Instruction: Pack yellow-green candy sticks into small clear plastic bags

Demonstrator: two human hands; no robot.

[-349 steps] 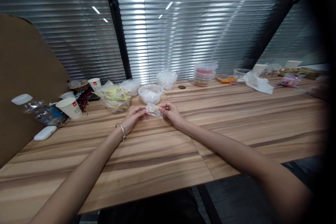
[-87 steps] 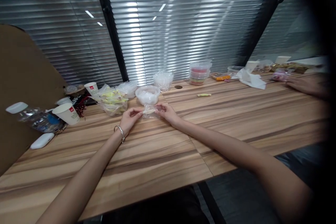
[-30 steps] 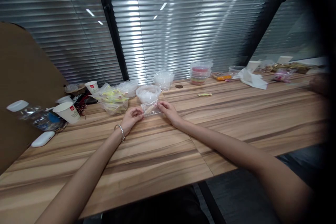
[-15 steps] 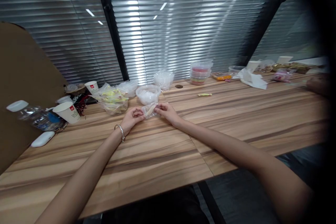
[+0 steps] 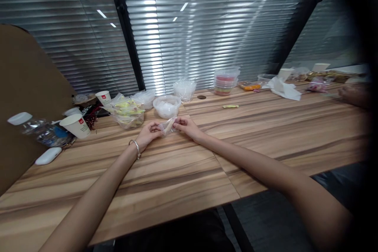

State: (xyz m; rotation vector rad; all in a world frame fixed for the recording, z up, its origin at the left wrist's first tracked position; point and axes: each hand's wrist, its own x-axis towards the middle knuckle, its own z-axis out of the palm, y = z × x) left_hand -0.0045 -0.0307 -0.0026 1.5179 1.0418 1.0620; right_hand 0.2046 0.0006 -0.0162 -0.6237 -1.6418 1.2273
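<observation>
Between my two hands is a small clear plastic bag [image 5: 167,126] with a pale, slim stick-like piece inside. My left hand [image 5: 150,133] pinches the bag's left side, and a silver bracelet circles that wrist. The fingers of my right hand [image 5: 186,126] are closed on its upper right edge. Just behind the bag stands a round clear tub [image 5: 167,101] with whitish, translucent contents. To the left of it, a clear container [image 5: 130,121] holds yellow-wrapped pieces in plastic. A single small yellow packet [image 5: 230,106] lies on the wooden table to the right.
Stacked clear tubs [image 5: 225,82] and an orange packet [image 5: 249,86] stand along the back. Crumpled tissue [image 5: 284,88] lies farther right, near another person's hand [image 5: 352,94]. On the left are paper cups [image 5: 76,126], a plastic bottle [image 5: 44,132] and a white case [image 5: 48,156].
The bag and the pale piece between my fingers have tilted slightly more upright. Both my hands stay nearly in place. The other person's hand has shifted a little left.
</observation>
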